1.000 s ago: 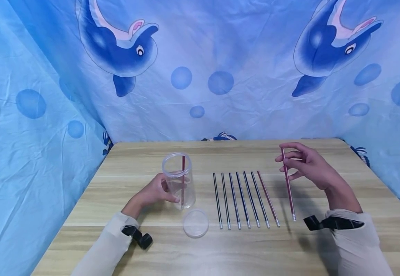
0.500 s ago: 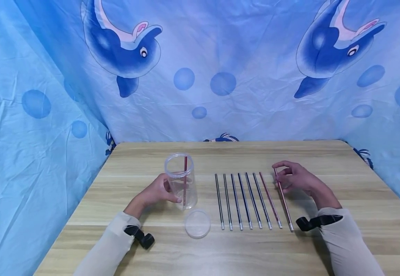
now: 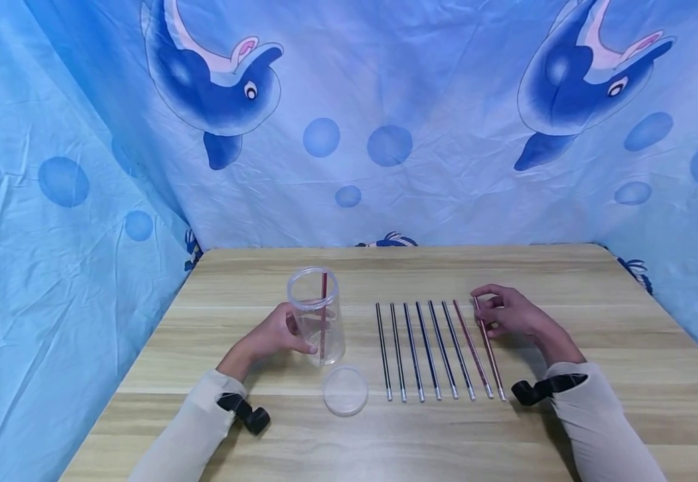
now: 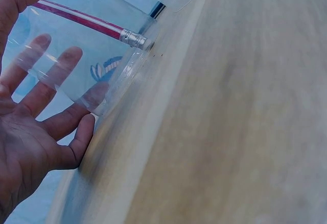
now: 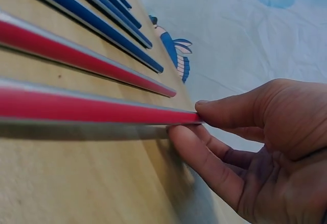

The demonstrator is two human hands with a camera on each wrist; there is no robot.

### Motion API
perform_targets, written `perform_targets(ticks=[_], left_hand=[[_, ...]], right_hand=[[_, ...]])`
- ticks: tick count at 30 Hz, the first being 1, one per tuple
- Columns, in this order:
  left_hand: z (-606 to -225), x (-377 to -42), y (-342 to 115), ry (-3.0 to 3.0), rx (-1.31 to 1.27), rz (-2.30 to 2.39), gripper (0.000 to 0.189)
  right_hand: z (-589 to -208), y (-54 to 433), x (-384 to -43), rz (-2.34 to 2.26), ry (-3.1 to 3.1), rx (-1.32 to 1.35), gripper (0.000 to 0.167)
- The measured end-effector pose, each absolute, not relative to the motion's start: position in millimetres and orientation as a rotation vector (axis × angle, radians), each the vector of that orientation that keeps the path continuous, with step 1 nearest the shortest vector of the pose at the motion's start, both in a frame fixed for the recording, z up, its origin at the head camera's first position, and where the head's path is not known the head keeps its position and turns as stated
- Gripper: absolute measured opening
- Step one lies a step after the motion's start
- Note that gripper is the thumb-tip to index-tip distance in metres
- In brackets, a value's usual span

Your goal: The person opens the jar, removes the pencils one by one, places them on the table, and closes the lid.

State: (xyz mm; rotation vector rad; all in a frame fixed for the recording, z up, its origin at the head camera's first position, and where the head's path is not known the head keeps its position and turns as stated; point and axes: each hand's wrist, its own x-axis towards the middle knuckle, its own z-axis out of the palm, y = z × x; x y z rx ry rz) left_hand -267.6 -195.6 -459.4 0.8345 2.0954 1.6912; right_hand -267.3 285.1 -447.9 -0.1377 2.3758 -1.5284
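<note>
My left hand [image 3: 273, 335] holds a clear plastic jar [image 3: 308, 331] upright on the table, thumb and fingers around its lower wall. Inside leans one red pencil [image 3: 323, 321]; its metal ferrule [image 4: 134, 39] points down at the jar's bottom. With thumb and fingertips, my right hand [image 3: 508, 313] pinches another red pencil [image 3: 490, 355] at its far end, eraser end toward me. That pencil lies close over the tabletop, at the right end of a row. Beside it is a third red pencil [image 3: 472, 348], nearly parallel.
Further left in the row lie several blue pencils [image 3: 428, 348] and dark pencils [image 3: 383, 351], eraser ends toward me. A round clear lid [image 3: 345, 391] rests in front of the jar. Behind the wooden table [image 3: 264, 442] hangs a blue dolphin-print cloth [image 3: 433, 187].
My right hand has lowered its red pencil from above the table and shifted it left, beside the row's red pencil. The left hand keeps holding the jar in place.
</note>
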Motion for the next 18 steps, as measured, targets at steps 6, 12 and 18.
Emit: perform_targets(ticks=[6,12,18], left_hand=[[-458.9,-268.5,-195.4,2.107,0.841,1.692,0.071],[-459.7,-269.4,-195.1,2.096,0.847,1.693,0.071],[-460.6,-270.0,-195.7,2.082,0.847,1.704,0.072]], right_hand=[[-449.3,280.0,-268.6,-1.513,2.431,-0.141,0.044],[-450.8,274.1,-268.8,-1.468,2.507,-0.138,0.044],[-453.0,266.9,-268.6,-1.362,2.63,-0.11,0.04]])
